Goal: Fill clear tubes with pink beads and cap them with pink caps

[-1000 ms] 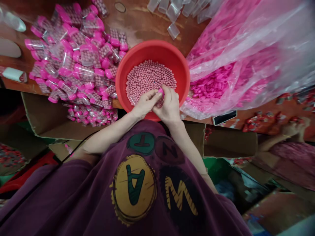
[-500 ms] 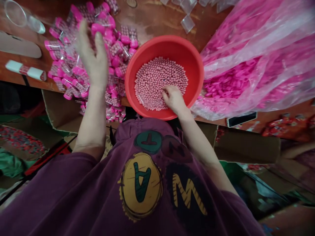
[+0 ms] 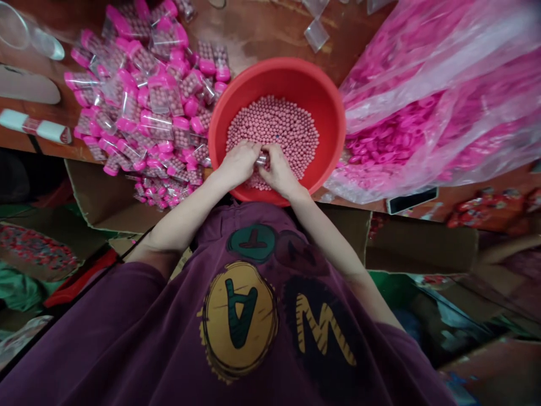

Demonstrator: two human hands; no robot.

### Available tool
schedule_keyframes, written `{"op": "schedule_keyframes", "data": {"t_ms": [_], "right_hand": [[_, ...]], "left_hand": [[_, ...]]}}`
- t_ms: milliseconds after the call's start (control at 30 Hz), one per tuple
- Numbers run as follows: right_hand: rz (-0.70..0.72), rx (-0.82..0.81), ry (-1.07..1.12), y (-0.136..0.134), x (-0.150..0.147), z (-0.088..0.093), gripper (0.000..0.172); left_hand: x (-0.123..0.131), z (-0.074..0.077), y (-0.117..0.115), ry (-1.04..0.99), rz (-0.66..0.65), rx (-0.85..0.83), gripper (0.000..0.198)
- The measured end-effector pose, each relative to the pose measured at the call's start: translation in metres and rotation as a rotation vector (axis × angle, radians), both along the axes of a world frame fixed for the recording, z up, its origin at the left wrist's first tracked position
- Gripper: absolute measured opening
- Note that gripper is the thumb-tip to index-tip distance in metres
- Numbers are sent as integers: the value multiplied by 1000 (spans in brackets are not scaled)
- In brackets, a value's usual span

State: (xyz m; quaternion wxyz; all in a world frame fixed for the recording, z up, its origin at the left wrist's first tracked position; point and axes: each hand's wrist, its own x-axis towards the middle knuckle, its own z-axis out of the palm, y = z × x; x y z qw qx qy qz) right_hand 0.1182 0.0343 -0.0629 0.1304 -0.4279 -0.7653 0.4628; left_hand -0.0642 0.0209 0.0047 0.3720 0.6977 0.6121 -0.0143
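A reddish wooden workbench (image 3: 257, 39) fills the top of the view, with a purple T-shirt (image 3: 253, 338) on the person's torso below it. To the right of a red plastic basin (image 3: 274, 70) sits a large, clear plastic sack (image 3: 422, 101) of flat, bright pink pieces, its film reaching the basin's rim. To the left of the basin lies a heap of small sealed packets (image 3: 143, 107) of pink beads with bright pink caps, pressed up against the basin's wall. Beyond the basin, a few empty clear plastic sleeves (image 3: 316, 35) lie on the wood. Below it, a cardboard flap (image 3: 418, 245) runs along the bench edge.

Inside the basin, a shallow mass of pale pink beads (image 3: 274, 121) covers the bottom. Both hands are over the near side of that mass, close together. The left hand (image 3: 239, 164) and right hand (image 3: 279, 169) are curled inward, not spread, their fingers (image 3: 253, 149) meeting around a small piece of clear plastic (image 3: 262, 160). The fingers hide most of it, so its exact shape is hard to make out. It sits just above the beads.
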Motion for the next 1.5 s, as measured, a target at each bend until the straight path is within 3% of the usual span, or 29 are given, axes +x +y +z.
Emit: {"op": "schedule_keyframes", "data": {"t_ms": [100,200,300,367,467,567,633,767,833,933,1067,1200,1300,1400,1500], "right_hand": [[-164,-91,50,-9,12,-9,60],[-277,-179,25,-17,19,-6,69],[-322,-69,31,-25,40,13,47],[-365,56,47,-29,67,27,35],[-587,212,-12,-26,126,31,37],[-857,237,-163,-10,185,13,35],[-826,177,-315,4,205,-3,32],[-459,43,-627,23,194,-14,35],[-334,12,-759,26,178,-9,38],[-271,-3,-851,23,163,-1,40],[-378,43,-763,20,167,-4,31],[-847,116,-395,24,177,-15,19],[-1080,189,-126,29,180,-14,36],[-1009,225,58,35,171,-2,51],[-829,180,222,38,146,19,52]], "left_hand": [[15,-5,11,14,-105,2,47],[20,-2,26,53,-210,-30,43],[14,4,45,226,-143,-15,49],[10,6,57,362,-66,28,53],[18,2,64,413,-15,19,53],[50,-5,59,319,-46,-50,51],[76,-11,51,235,-99,-84,52],[108,-30,39,80,-133,-100,46],[108,-41,36,-59,-62,-119,39],[97,-49,35,-336,101,-123,41],[77,-39,34,-761,347,-251,51],[64,-15,34,-1090,468,-365,40],[60,5,33,-1238,546,-439,38],[62,22,33,-1321,633,-526,31],[68,32,35,-1331,683,-575,32]]}}
